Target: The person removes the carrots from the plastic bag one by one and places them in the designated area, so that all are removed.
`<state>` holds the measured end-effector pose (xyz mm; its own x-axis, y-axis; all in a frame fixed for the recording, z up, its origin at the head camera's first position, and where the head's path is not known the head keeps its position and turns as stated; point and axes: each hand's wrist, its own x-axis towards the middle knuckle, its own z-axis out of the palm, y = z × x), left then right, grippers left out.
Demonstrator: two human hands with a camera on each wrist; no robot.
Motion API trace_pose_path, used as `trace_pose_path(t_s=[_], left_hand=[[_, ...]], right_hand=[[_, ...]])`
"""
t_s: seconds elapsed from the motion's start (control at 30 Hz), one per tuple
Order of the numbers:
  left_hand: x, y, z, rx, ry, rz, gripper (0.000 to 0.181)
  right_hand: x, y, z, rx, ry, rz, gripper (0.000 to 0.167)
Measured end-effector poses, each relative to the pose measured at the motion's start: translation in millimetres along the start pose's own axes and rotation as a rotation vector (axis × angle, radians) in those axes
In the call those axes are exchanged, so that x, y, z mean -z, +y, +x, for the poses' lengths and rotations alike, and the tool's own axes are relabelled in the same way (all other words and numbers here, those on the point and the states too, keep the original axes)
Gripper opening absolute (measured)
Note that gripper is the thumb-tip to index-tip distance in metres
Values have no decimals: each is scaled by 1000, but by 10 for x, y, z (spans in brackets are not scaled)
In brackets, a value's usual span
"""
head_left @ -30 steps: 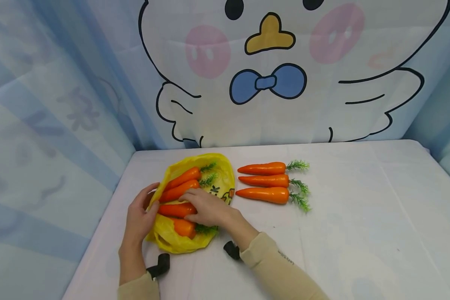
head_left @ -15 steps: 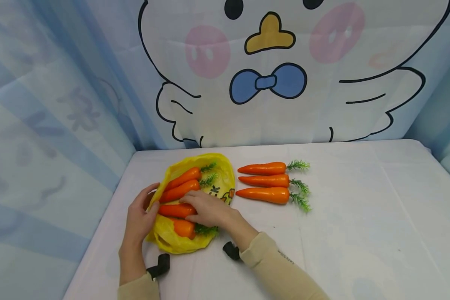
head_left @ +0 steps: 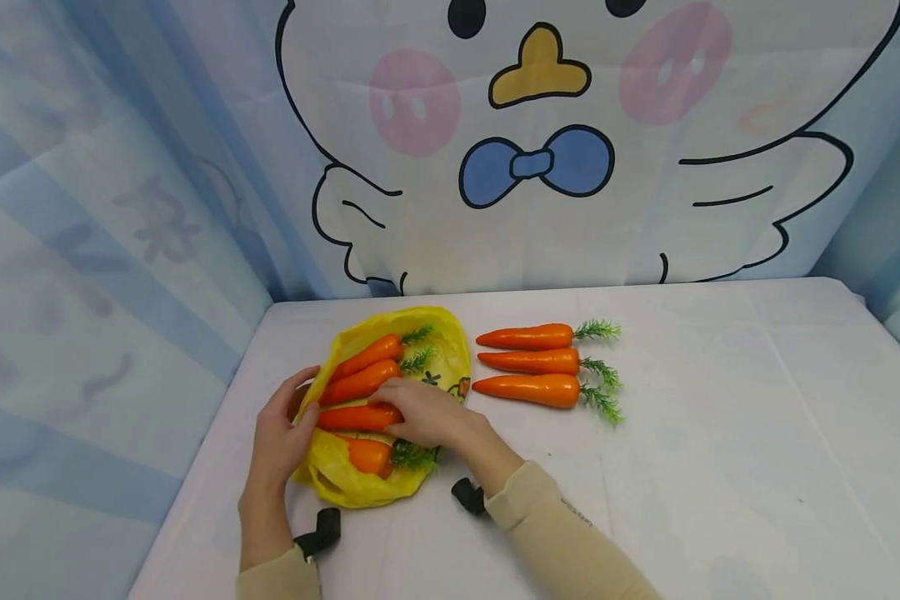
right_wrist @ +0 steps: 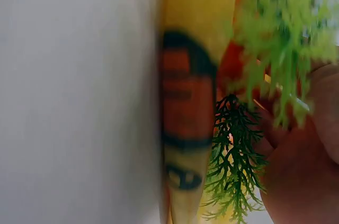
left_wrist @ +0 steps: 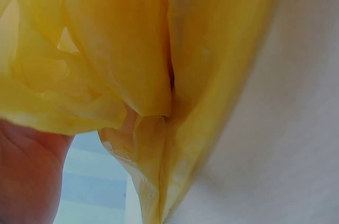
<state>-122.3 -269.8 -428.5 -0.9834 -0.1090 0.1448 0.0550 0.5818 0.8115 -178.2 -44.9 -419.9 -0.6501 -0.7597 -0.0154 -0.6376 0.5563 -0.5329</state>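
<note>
Third carrot [head_left: 354, 417] from far, in the yellow bag [head_left: 348, 490]: leafy top blocked by my right hand [head_left: 425, 412] in the head view. Nearest carrot [head_left: 371, 457]: tip under plastic. Right fingers pinch the third's thick end, body running left; left hand [head_left: 281, 433] holds the bag's left edge (fingers partly hidden).

cartoon-printed curtains [head_left: 555, 237] enclose a white table [head_left: 690, 442], booth-like.
</note>
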Motion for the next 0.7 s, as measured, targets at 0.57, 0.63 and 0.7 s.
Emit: trace_pose_path(t_s=[0.57,0.63,0.7], left_hand=[[-4,-4,-7,-7,14,-3,51],[-5,-5,-8,-3,18,-4,51],[-4,-1,-9,-2,17,-5,51]], right_hand=[[168,134,-66,-66,-6,79,39],[165,122,-61,-52,8,87,42],[156,101,-54,-43,26,98,43]])
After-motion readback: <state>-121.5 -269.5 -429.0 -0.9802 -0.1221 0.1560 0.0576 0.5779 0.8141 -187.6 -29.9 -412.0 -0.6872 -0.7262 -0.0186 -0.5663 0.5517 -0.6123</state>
